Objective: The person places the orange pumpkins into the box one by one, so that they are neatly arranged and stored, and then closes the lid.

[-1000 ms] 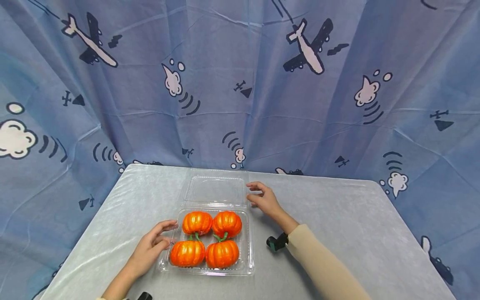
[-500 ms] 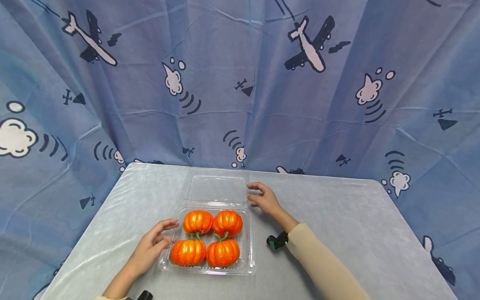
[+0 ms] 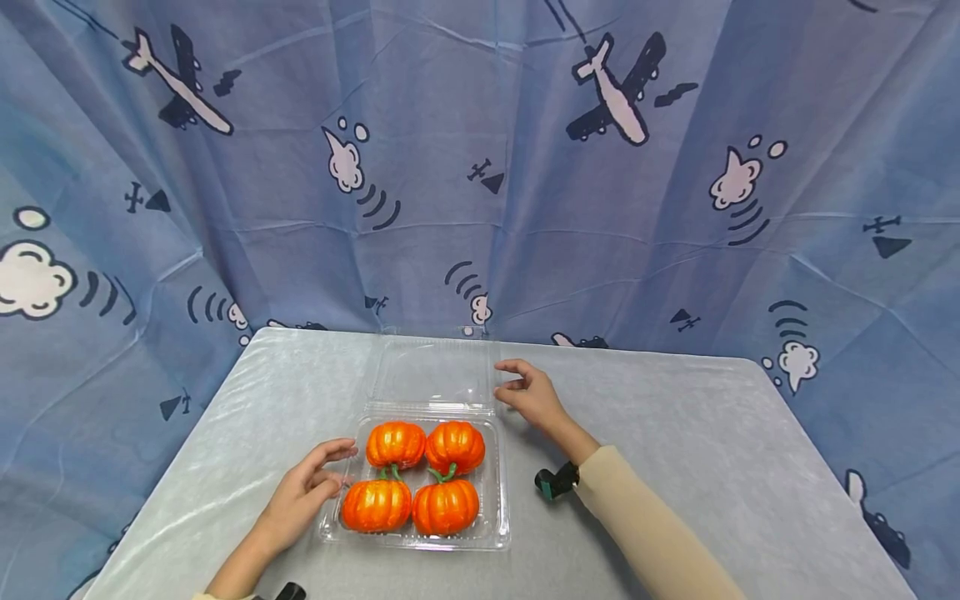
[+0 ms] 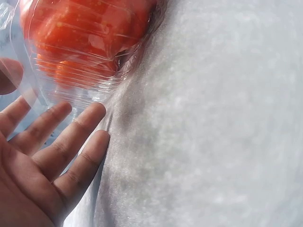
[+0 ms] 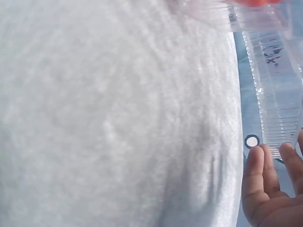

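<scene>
A clear plastic clamshell box (image 3: pixel 491 540) stands with its lid (image 3: pixel 433 371) folded back, tilted slightly up off the table. In its base sit several glossy orange pumpkins (image 3: pixel 446 507) with green stems, laid in two rows. My left hand (image 3: pixel 300 493) is at the box's left side, thumb and fingertips right at the rim. The left wrist view has those fingers (image 4: pixel 78 132) extended along the ribbed wall. At the lid's right edge is my right hand (image 3: pixel 532 396), fingers gently bent. Its fingertips (image 5: pixel 255 158) come close to the lid's corner in the right wrist view.
A pale grey cloth covers the table (image 3: pixel 675 450). Behind it hangs a blue curtain (image 3: pixel 420 208) printed with planes and clouds. A small black device (image 3: pixel 557 482) is strapped at the right wrist, another (image 3: pixel 290 591) at the left.
The lid's far edge has risen a little, so the lid now leans up more. Both hands have stayed nearly in place, and the pumpkins and base have not moved.
</scene>
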The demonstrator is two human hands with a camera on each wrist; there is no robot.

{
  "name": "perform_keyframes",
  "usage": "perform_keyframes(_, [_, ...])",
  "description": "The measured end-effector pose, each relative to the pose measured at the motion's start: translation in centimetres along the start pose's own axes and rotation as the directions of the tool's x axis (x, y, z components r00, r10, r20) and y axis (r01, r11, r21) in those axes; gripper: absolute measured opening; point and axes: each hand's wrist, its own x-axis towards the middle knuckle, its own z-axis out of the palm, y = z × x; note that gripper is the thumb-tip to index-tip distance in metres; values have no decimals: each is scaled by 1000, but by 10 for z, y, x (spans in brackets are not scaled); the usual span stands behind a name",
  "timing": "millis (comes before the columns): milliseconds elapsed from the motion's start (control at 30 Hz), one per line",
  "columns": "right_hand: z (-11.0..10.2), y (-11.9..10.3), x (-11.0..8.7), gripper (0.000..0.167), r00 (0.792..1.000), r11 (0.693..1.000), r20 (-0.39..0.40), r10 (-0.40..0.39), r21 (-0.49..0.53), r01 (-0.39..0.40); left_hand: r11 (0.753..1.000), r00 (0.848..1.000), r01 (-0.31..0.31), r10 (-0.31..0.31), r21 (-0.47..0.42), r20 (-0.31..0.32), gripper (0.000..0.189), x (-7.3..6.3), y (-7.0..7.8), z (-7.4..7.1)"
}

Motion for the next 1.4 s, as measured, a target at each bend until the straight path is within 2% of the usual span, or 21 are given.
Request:
perform_keyframes(300, [-4, -5, -1, 52, 997, 995, -8, -82, -55, 81, 1000, 1000, -16, 16, -9, -2, 40, -2, 3, 1])
perform_keyframes(467, [-6, -13, -1, 64, 991, 989, -15, -135, -60, 133, 1000, 1000, -13, 13, -5, -4, 40, -2, 4, 2])
perform_keyframes(567, [-8, -18, -2, 65, 989, 988, -19, -148, -55, 147, 1000, 1000, -7, 7, 0, -9, 40, -2, 4, 2])
perform_keyframes(867, [-12, -33, -7, 66, 984, 985, -58, -168, 30, 170, 1000, 1000, -7, 7, 4, -3, 40, -1, 7, 1])
perform_keyframes(1133, [-20, -64, -27, 58, 980, 974, -27, -196, 108, 197, 999, 999, -40, 40, -2, 7, 41, -1, 6, 1])
perform_keyframes(1400, [-21, -47, -26, 55, 976, 965, -15, -217, 146, 217, 1000, 1000, -23, 23, -5, 12, 41, 0, 6, 1])
